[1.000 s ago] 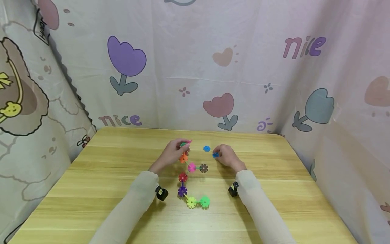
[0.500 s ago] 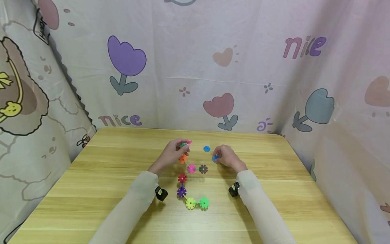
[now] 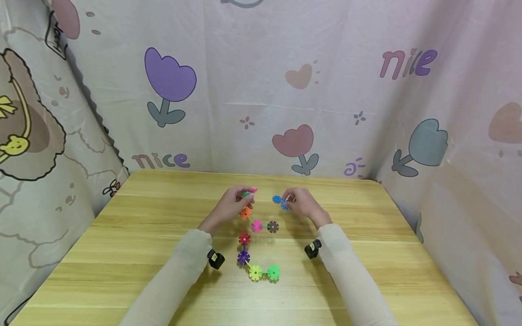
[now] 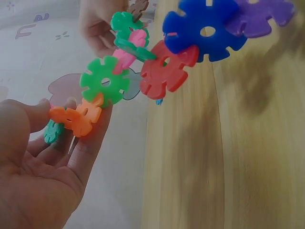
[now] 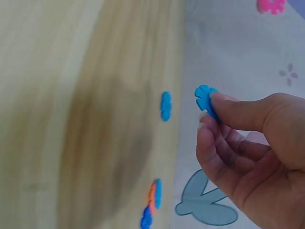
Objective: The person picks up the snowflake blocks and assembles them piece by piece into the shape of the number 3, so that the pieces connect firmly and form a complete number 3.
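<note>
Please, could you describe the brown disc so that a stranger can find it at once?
Over the wooden table, the left hand holds a chain of colourful notched discs by its far end. Partway along the chain, in the head view, find a pink disc; the brown disc branches off to its right. Its dull brown colour sets it apart from its bright neighbours.

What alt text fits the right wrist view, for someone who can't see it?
The right hand pinches a blue notched disc in front of pale printed fabric. A second blue disc lies on the wooden tabletop to its left in frame; an orange disc shows near the bottom edge, a pink notched disc at the top right.
</note>
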Available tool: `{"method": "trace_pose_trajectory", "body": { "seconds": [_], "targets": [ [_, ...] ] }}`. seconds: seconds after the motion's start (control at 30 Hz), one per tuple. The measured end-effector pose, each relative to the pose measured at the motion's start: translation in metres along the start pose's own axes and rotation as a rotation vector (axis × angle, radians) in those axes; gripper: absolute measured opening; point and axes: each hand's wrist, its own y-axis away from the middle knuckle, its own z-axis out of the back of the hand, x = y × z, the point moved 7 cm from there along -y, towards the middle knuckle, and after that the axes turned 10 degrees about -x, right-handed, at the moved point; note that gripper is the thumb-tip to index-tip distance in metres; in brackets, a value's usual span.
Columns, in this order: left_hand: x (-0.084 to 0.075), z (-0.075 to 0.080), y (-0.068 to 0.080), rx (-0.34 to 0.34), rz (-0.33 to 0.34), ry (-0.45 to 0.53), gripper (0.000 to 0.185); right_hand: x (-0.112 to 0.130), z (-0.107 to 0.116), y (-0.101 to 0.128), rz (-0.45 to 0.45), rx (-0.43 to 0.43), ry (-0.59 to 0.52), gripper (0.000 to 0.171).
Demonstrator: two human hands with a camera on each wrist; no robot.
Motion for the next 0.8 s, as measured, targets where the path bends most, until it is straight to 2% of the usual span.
{"method": "trace_pose_trajectory", "body": {
  "seconds": [0.3, 0.8],
  "targets": [
    [-0.001, -0.002, -0.001, 0.004, -0.006, -0.004, 0.033, 0.029, 0.009, -0.005, 0.01, -0.048, -0.084, 0.016],
    [0.0, -0.004, -0.003, 0.013, -0.021, 0.012, 0.034, 0.072, 0.013, -0.011, 0.097, -0.125, -0.177, 0.021]
  ]
}}
